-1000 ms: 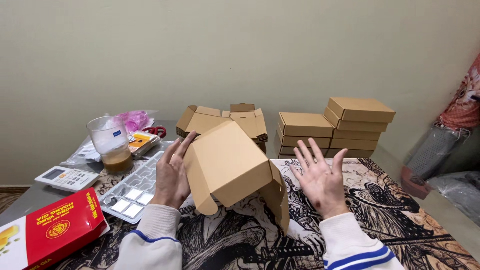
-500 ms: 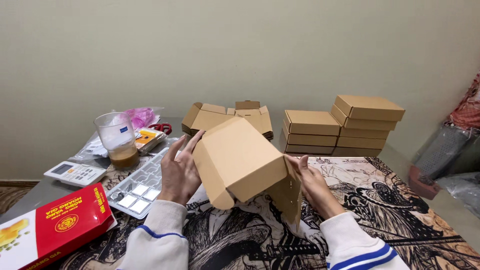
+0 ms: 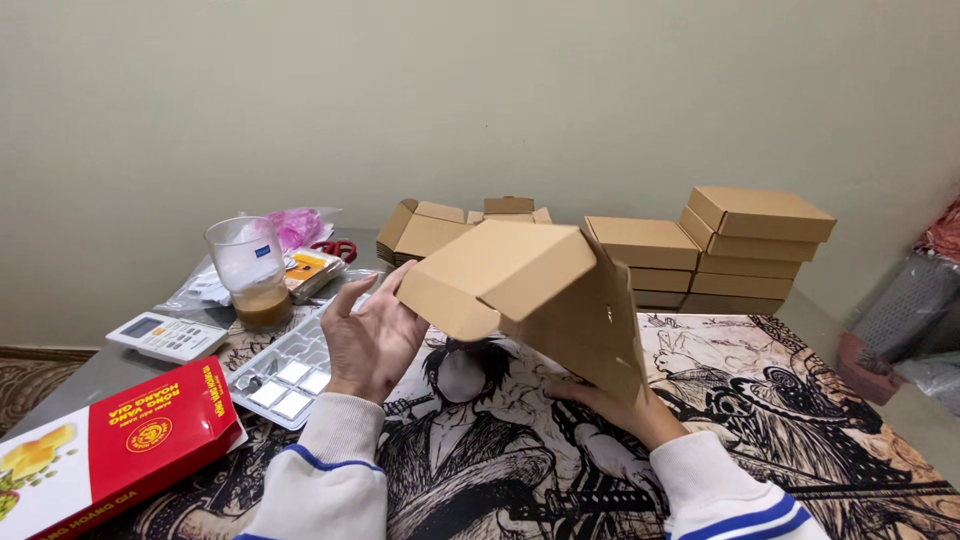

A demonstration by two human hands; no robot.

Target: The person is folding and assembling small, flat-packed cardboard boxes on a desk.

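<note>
Head camera looks down and forward, close over the table (image 3: 120, 365), seemingly toward the wall (image 3: 480, 90).

A tan cardboard box (image 3: 530, 290) is tilting mid-table. Behind it, flat tan boxes (image 3: 725, 250) are sitting stacked, folded ones (image 3: 440, 228) leftward. Far left of it, a red-and-yellow carton (image 3: 110, 445) is lying near a white remote's screen (image 3: 140, 327).

red packet (image 3: 120, 440), glass (image 3: 250, 270), remote (image 3: 165, 336), stacked boxes (image 3: 745, 250)
</note>
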